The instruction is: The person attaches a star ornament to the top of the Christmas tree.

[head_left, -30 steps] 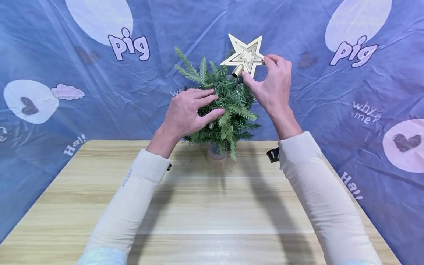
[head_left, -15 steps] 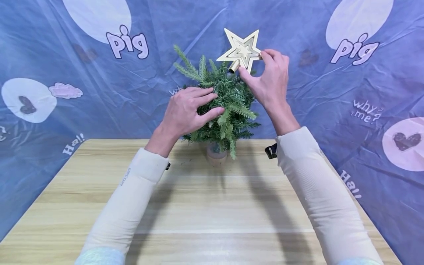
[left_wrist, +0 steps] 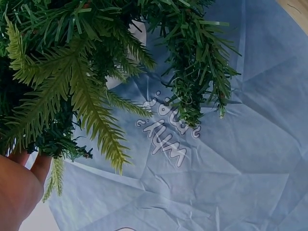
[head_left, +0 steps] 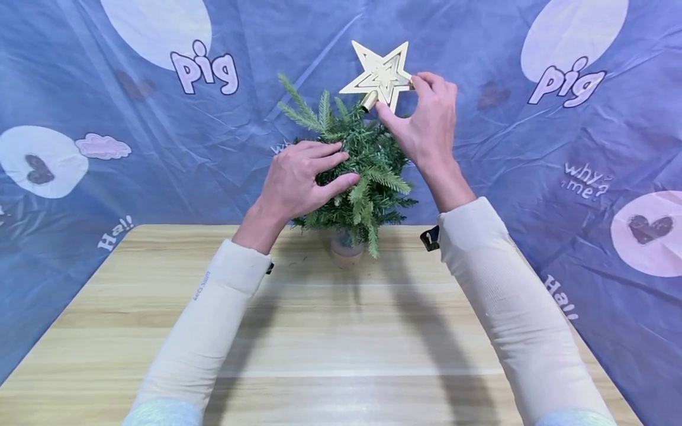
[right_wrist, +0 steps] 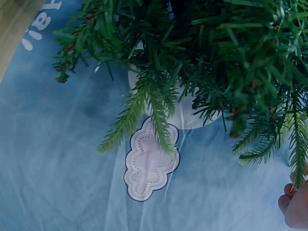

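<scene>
A small artificial Christmas tree [head_left: 367, 183] stands at the back of the table, in a pale, see-through pot [head_left: 346, 248]. My right hand [head_left: 434, 121] pinches a gold star topper [head_left: 380, 74] between thumb and fingers, above the treetop. The topper's tube end points down and left, close to the uppermost branches; whether it touches them I cannot tell. My left hand [head_left: 298, 180] rests on the tree's left side, fingers fairly straight among the needles. In the left wrist view, branches [left_wrist: 79, 91] partly cover that hand's fingers. The right wrist view shows foliage [right_wrist: 231, 62], but no star.
The wooden table [head_left: 298, 331] carries the shadows of both arms. Behind it hangs a blue cloth [head_left: 298, 35] printed with words, hearts and a cloud. Black wrist straps, one of them the right strap [head_left: 430, 238], show below both cuffs.
My right hand has carried the star topper to the left and slightly upward, so that it hangs nearer the treetop's middle. The left hand has stayed on the tree.
</scene>
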A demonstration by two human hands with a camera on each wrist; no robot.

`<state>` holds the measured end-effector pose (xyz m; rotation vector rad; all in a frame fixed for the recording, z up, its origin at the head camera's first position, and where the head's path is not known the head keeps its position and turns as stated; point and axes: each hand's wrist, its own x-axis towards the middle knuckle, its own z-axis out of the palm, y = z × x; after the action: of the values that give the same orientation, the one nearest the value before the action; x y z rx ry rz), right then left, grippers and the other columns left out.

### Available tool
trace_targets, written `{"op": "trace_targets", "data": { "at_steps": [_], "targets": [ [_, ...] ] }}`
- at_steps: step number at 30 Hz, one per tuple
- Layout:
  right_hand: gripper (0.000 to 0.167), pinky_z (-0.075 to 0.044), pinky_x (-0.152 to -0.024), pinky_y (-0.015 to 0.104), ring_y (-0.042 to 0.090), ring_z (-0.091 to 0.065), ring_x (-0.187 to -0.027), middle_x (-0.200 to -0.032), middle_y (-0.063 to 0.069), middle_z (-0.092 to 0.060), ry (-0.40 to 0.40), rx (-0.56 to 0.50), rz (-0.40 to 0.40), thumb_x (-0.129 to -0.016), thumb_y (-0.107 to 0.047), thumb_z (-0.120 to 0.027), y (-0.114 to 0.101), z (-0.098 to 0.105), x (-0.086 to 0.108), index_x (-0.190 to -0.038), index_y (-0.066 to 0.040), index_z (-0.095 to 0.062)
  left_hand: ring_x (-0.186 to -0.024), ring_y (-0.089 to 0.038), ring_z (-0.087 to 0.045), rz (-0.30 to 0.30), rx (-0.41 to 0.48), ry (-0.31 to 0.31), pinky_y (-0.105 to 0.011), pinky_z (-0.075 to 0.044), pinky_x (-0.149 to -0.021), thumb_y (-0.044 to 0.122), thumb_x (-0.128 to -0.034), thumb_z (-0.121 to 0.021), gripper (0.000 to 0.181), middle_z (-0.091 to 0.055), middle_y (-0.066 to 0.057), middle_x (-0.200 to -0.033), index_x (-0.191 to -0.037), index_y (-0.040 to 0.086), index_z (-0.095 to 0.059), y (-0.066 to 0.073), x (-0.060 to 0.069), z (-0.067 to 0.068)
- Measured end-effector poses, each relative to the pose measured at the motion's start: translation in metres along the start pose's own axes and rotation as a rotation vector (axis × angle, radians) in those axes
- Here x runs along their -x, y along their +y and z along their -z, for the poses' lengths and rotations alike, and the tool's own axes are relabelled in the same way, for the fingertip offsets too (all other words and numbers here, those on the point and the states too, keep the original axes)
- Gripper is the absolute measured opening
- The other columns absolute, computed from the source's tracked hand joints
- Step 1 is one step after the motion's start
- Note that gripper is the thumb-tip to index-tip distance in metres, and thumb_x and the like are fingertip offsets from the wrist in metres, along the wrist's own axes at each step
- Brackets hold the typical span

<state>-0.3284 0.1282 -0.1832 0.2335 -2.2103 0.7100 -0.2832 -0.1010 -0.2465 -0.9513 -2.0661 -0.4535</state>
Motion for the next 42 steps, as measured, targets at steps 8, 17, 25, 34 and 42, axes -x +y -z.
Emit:
{"op": "trace_targets", "data": {
  "at_steps": [8, 17, 25, 34, 42],
  "targets": [
    [0.073, -0.035, -0.107, 0.026, 0.019, -0.041, -0.133, -0.146, 0.007, -0.053, -0.006, 0.011, 0.006, -0.086, -0.054, -0.074, -0.007, 0.000, -0.003, -0.139, -0.005, -0.061, -0.115, -0.029, -0.067, -0.001, -0.003, -0.007, -0.043, -0.051, -0.102, 0.055, -0.0896, -0.070, 0.051, -0.069, -0.008, -0.127, -0.119, 0.013, -0.077, -0.001, 0.000, 0.001],
    [0.069, -0.036, -0.106, 0.027, 0.022, -0.042, -0.131, -0.143, 0.009, -0.055, -0.004, 0.000, 0.036, -0.086, -0.048, -0.076, -0.006, -0.003, 0.001, -0.137, -0.003, -0.062, -0.115, -0.029, -0.067, -0.017, -0.011, -0.008, -0.043, -0.051, -0.101, 0.056, -0.0905, -0.067, 0.052, -0.069, -0.008, -0.127, -0.120, 0.014, -0.077, -0.001, -0.001, -0.001],
    [0.067, -0.040, -0.101, 0.031, 0.025, -0.045, -0.124, -0.135, 0.011, -0.059, 0.029, -0.018, 0.092, -0.085, -0.046, -0.079, -0.003, -0.009, 0.003, -0.133, -0.002, -0.064, -0.114, -0.029, -0.067, -0.018, -0.023, -0.004, -0.043, -0.051, -0.100, 0.055, -0.0905, -0.067, 0.051, -0.070, -0.008, -0.126, -0.118, 0.014, -0.077, -0.002, -0.002, 0.000],
    [0.066, -0.040, -0.101, 0.032, 0.028, -0.046, -0.123, -0.133, 0.013, -0.060, 0.039, -0.026, 0.127, -0.084, -0.043, -0.080, 0.004, -0.013, 0.008, -0.131, 0.000, -0.065, -0.114, -0.028, -0.067, -0.012, -0.025, -0.016, -0.042, -0.051, -0.101, 0.055, -0.0907, -0.067, 0.051, -0.070, -0.007, -0.127, -0.120, 0.014, -0.076, -0.001, -0.003, 0.001],
    [0.064, -0.040, -0.100, 0.033, 0.029, -0.047, -0.121, -0.132, 0.012, -0.061, 0.023, -0.041, 0.134, -0.084, -0.044, -0.080, 0.009, -0.018, 0.014, -0.129, 0.000, -0.066, -0.115, -0.028, -0.066, 0.000, -0.027, -0.024, -0.043, -0.051, -0.101, 0.057, -0.0905, -0.067, 0.052, -0.069, -0.007, -0.127, -0.120, 0.015, -0.076, -0.002, -0.003, 0.002]
  ]
}}
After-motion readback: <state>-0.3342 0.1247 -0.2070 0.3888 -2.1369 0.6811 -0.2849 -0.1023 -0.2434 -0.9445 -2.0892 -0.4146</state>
